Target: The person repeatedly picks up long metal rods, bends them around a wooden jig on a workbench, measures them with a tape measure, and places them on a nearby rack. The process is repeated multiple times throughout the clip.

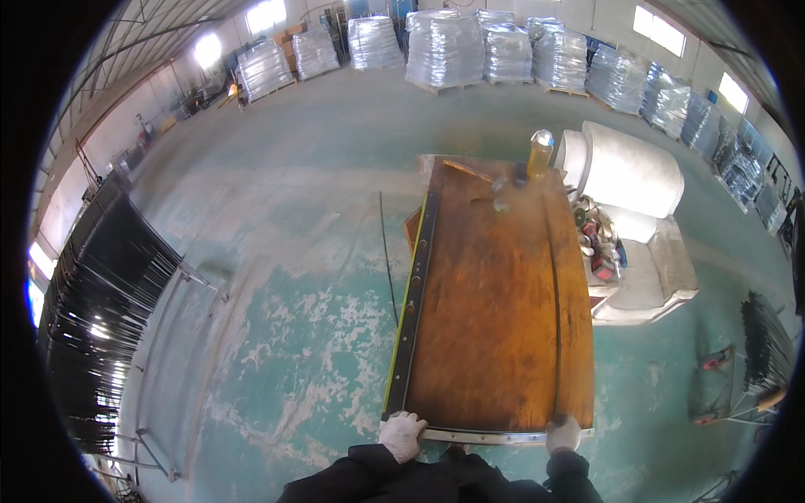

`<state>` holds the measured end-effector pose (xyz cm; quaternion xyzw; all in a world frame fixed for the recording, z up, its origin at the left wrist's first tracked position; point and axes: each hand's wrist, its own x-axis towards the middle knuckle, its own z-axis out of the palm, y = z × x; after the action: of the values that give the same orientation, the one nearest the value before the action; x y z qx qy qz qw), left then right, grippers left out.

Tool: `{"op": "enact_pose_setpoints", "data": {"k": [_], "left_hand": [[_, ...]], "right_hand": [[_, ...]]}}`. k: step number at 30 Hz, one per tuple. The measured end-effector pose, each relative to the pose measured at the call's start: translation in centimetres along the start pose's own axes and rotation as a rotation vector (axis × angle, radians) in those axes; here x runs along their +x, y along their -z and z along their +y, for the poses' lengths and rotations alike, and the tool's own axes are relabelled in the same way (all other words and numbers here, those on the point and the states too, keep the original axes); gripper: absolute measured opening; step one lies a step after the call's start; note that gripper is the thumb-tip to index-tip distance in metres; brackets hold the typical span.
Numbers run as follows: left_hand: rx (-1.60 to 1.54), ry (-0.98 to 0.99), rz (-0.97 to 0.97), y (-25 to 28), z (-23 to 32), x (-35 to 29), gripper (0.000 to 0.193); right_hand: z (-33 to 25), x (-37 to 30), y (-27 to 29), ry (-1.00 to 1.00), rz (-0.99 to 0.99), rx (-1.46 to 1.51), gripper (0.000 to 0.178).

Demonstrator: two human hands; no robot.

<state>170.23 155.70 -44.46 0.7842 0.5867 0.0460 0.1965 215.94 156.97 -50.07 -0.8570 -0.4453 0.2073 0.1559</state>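
A long brown wooden worktable (pixel 486 310) with a dark, stained surface stretches away from me. Both my hands wear whitish gloves. At its near left corner, my left hand (pixel 402 437) is closed with the fingers curled over the edge; what lies under them is hidden. My right hand (pixel 563 433) rests at the near edge towards the right, its fingers smeared. Between the hands a silvery metal strip with small holes (pixel 486 437) runs along that edge. Down the table's left side lies a black bar with round holes and a yellow-green edge (pixel 413 310).
On the table's far end stand a bottle of yellowish liquid (pixel 540 155) and a wooden stick (pixel 468 171). A worn pale sofa chair (pixel 646 251) with assorted small items adjoins the right side. Black rods hang on a rack (pixel 101 310) at left. Wrapped pallets (pixel 444 50) line the back wall.
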Motion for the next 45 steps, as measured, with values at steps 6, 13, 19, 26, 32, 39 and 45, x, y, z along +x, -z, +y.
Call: {"op": "enact_pose_setpoints", "data": {"k": [6, 13, 19, 26, 32, 39, 45], "left_hand": [[0.02, 0.007, 0.006, -0.7, -0.1, -0.1, 0.014], [-0.083, -0.115, 0.069, -2.5, -2.9, -0.2, 0.012], [-0.011, -0.134, -0.104, -2.0, -3.6, 0.2, 0.028], [0.034, -0.161, -0.148, -0.8, -2.9, -0.3, 0.03], [-0.008, -0.135, -0.12, -1.1, -2.9, 0.3, 0.026], [-0.029, -0.137, -0.102, -2.9, -4.2, 0.5, 0.025], [-0.028, -0.111, -0.203, -2.4, -4.0, 1.6, 0.03]], "right_hand": [[-0.7, -0.8, 0.7, -0.029, -0.055, -0.052, 0.038], [-0.8, -0.5, -0.2, -0.069, -0.004, 0.005, 0.041], [0.0, 0.0, -1.2, -0.096, 0.077, 0.136, 0.044], [0.0, -0.3, -1.6, -0.08, 0.093, 0.113, 0.043], [1.3, 0.4, -1.6, -0.095, 0.053, 0.106, 0.044], [0.3, -0.1, -1.6, -0.116, 0.083, 0.048, 0.047], [0.5, 2.1, -2.0, -0.133, 0.075, -0.031, 0.043]]}}
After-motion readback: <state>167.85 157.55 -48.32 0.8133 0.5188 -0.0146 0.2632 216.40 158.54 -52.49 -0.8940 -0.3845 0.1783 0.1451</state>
